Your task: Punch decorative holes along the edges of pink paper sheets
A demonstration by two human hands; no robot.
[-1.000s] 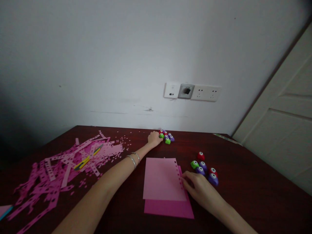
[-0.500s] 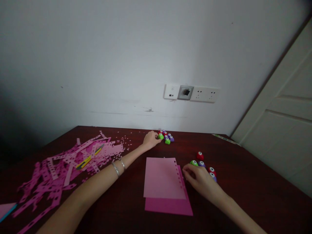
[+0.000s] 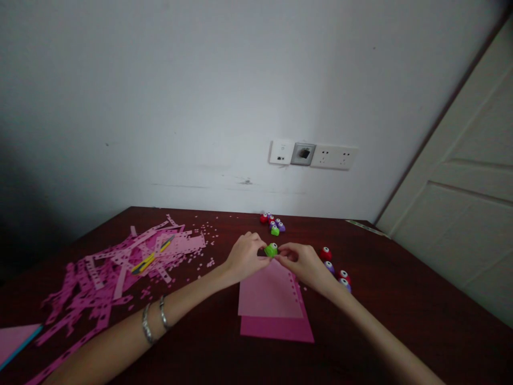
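Stacked on the table lie a light pink sheet of paper point(image 3: 270, 297) and a darker pink sheet point(image 3: 276, 329). The right edge of the light sheet has a row of small punched holes. A green craft punch point(image 3: 271, 249) with a white round button is at the paper's far edge. My left hand point(image 3: 249, 256) is closed on its left side, two silver bangles on that forearm. From the right, my right hand point(image 3: 301, 263) pinches in at the same punch, fingertips beside the paper's edge. Whether the paper is inside the punch's slot, I cannot tell.
At the back stand several red, purple and green punches point(image 3: 274, 230). More red point(image 3: 325, 253) and purple punches point(image 3: 328, 266) are right of my hand. On the left, a yellow utility knife point(image 3: 146, 262) rests on pink punched strips point(image 3: 86, 305) and confetti. A wall point(image 3: 200, 96) borders the table's back.
My left hand has brought a green punch from the back group toward me to the paper's far edge. My right hand has moved left and away from me to meet it.
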